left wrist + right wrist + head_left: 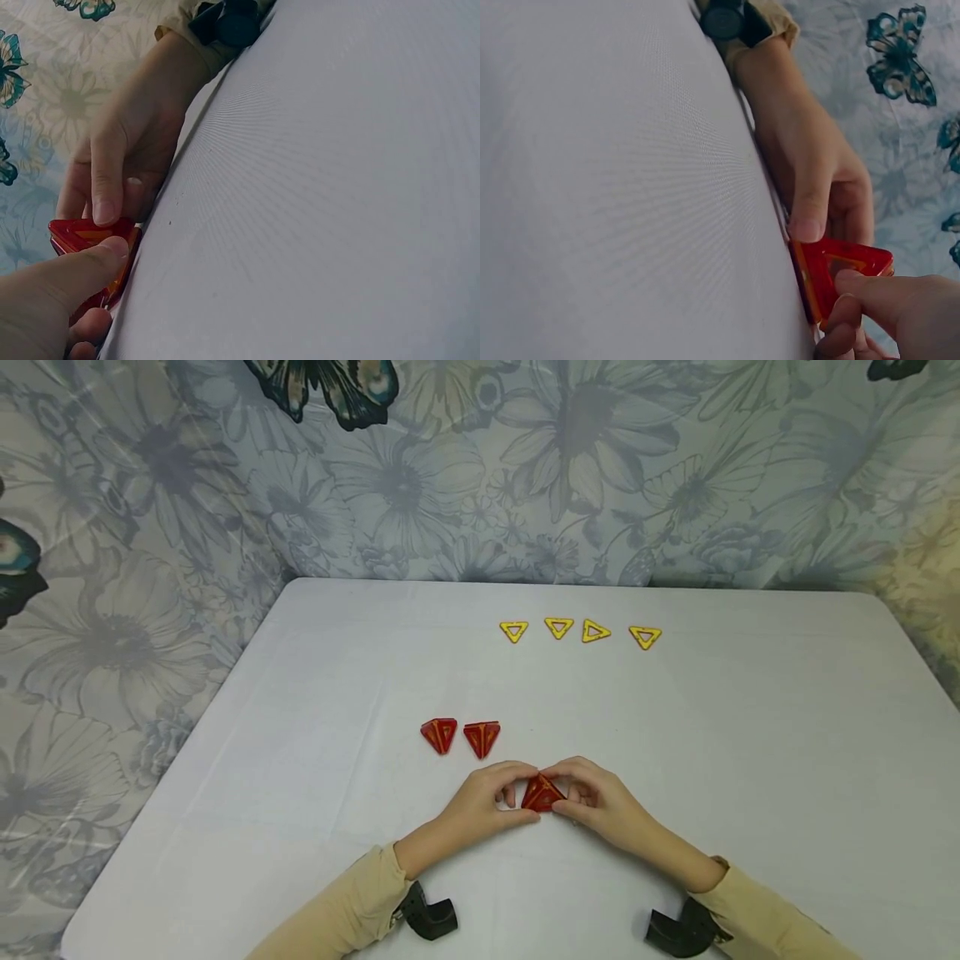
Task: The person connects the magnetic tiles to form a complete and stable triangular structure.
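Observation:
A red pyramid of triangular tiles [541, 794] stands near the front middle of the white table, between both hands. My left hand [487, 797] pinches its left side with thumb and fingers. From the right, my right hand [603, 800] pinches it the same way, thumb low at the front and forefinger near the top. In the left wrist view the red pyramid [82, 234] has thumbs on its near faces. In the right wrist view, a triangular opening with an orange inner edge shows on the red pyramid [832, 274].
Two more red pyramids [439, 736] [482, 739] sit just beyond the left hand. Several yellow triangle frames [558, 627] lie in a row near the far edge of the white table [337, 635]. Floral wallpaper [405, 485] rises behind and at the left.

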`<state>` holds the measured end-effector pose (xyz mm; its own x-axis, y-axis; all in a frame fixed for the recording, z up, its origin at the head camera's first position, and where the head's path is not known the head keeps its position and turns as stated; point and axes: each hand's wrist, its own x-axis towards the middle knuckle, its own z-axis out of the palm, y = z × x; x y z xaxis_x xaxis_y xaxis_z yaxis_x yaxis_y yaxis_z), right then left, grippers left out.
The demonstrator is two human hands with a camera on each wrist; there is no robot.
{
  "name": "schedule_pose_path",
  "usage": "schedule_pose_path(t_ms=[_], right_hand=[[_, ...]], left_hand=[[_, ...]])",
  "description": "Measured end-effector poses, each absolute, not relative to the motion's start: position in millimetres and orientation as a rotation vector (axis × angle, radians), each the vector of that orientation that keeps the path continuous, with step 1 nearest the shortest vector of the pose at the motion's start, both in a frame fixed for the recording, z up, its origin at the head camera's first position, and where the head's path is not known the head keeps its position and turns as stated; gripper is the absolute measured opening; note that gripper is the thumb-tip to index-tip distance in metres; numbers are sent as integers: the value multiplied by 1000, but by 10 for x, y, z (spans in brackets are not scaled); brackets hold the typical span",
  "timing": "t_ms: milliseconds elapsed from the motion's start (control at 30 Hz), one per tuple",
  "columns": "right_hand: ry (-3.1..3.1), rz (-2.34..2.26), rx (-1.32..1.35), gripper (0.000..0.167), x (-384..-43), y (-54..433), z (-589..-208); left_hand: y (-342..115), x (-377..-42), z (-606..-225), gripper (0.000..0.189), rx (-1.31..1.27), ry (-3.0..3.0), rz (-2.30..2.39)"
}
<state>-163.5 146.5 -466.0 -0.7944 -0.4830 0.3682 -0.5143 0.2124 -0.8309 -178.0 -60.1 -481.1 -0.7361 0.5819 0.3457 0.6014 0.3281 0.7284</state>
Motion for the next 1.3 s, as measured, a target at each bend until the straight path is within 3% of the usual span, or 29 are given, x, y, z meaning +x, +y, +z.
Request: schedule_pose_path(t_ms=[633,1300], right_hand=[[-2516,1846,896,31,-1739,1440,-4727],[-2510,2007,1103,30,-1909,1471,-4724]], left_hand=[[-593,-1776,-4806,51,-948,-2550,-1462],[-605,-1793,-4822,48,-889,-2591,-1538]])
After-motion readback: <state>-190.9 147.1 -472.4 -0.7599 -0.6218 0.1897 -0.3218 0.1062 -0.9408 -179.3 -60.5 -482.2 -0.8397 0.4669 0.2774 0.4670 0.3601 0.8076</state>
